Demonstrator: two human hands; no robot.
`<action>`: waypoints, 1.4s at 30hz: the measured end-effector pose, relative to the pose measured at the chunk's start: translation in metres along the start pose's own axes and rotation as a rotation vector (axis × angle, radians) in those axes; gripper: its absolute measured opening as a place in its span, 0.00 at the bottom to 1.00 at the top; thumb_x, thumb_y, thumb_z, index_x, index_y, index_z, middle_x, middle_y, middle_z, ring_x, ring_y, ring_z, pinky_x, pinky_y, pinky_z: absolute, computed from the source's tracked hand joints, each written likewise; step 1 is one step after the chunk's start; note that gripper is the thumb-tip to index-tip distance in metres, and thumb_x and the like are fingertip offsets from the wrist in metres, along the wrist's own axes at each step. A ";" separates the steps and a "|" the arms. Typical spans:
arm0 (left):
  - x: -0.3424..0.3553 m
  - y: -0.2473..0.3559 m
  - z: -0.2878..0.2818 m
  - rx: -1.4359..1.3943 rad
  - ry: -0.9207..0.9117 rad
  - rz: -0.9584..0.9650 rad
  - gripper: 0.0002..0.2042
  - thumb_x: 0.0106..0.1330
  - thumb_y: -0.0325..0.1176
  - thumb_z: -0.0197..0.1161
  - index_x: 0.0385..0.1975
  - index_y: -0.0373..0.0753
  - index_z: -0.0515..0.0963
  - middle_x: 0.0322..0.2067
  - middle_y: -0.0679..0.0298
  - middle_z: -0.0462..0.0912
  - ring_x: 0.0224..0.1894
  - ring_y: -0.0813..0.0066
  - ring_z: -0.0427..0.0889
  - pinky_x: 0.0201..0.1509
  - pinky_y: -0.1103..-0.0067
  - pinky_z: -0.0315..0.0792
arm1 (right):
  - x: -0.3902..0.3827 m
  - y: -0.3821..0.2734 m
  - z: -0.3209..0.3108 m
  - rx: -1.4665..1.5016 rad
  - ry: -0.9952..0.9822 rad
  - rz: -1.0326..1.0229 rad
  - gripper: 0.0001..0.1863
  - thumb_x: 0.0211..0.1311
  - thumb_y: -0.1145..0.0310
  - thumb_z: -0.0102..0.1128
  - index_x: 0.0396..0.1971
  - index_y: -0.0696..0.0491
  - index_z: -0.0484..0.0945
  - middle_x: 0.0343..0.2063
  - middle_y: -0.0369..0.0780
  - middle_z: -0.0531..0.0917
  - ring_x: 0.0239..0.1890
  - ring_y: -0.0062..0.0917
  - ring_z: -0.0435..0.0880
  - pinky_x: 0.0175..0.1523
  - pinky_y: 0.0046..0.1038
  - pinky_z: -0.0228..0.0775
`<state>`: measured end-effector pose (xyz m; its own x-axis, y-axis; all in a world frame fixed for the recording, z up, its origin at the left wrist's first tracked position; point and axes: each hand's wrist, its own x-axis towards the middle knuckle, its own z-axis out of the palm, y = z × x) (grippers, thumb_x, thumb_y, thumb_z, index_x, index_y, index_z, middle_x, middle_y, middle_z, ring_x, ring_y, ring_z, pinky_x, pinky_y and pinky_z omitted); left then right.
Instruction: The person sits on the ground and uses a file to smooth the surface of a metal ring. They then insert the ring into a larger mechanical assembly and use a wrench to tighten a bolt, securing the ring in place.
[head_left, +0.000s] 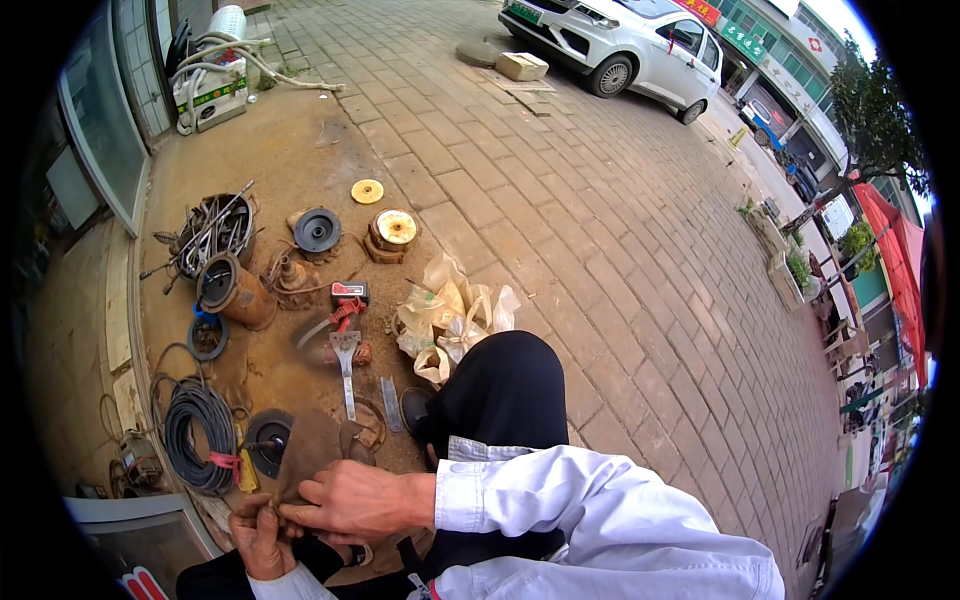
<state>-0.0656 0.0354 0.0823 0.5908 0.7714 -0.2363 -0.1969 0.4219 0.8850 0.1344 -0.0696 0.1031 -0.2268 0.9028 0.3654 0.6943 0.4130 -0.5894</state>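
Note:
My left hand [260,530] and my right hand [355,497] meet low in the head view, their fingers pinched around a small brownish piece [279,510], mostly hidden. Just above the fingers is a dark brown rag-like item [310,450]. Behind it a black round disc [268,434] lies on the ground. A coil of dark hose [193,431] with a pink tie sits to the left, beside a yellow object [249,474]. A metal wrench-like tool [347,385] and a red-and-black power tool [349,304] lie beyond my hands, with clear strips [391,405] near my shoe.
A rusty cylinder [245,299], a bucket of metal rods [211,220], pulleys [318,230] and crumpled plastic bags [450,320] lie on the ground. A glass door [110,130] borders the left. A white car [648,65] and a concrete block [521,66] stand on the paving.

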 end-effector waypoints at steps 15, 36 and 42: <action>0.002 0.002 -0.004 -0.021 -0.076 -0.062 0.17 0.64 0.40 0.71 0.42 0.33 0.76 0.30 0.62 0.80 0.23 0.77 0.77 0.25 0.81 0.74 | -0.002 0.005 0.006 -0.203 0.123 -0.098 0.33 0.48 0.60 0.65 0.55 0.58 0.73 0.28 0.40 0.72 0.27 0.35 0.77 0.30 0.36 0.70; -0.006 0.002 0.007 -0.024 0.024 -0.013 0.17 0.62 0.39 0.73 0.41 0.34 0.78 0.25 0.62 0.80 0.20 0.77 0.75 0.22 0.80 0.72 | 0.004 0.000 -0.005 -0.180 0.038 -0.102 0.23 0.57 0.63 0.56 0.53 0.58 0.76 0.27 0.42 0.76 0.27 0.36 0.81 0.32 0.36 0.72; 0.000 -0.002 0.010 0.002 -0.142 0.159 0.18 0.59 0.32 0.75 0.46 0.32 0.79 0.40 0.59 0.82 0.39 0.74 0.82 0.43 0.80 0.77 | 0.004 -0.001 -0.014 1.507 -0.144 0.639 0.26 0.66 0.66 0.60 0.61 0.61 0.72 0.31 0.35 0.83 0.30 0.17 0.78 0.37 0.21 0.72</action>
<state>-0.0568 0.0299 0.0848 0.6565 0.7535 -0.0351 -0.2947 0.2990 0.9076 0.1422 -0.0684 0.1153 -0.2995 0.9299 -0.2136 -0.5367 -0.3493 -0.7681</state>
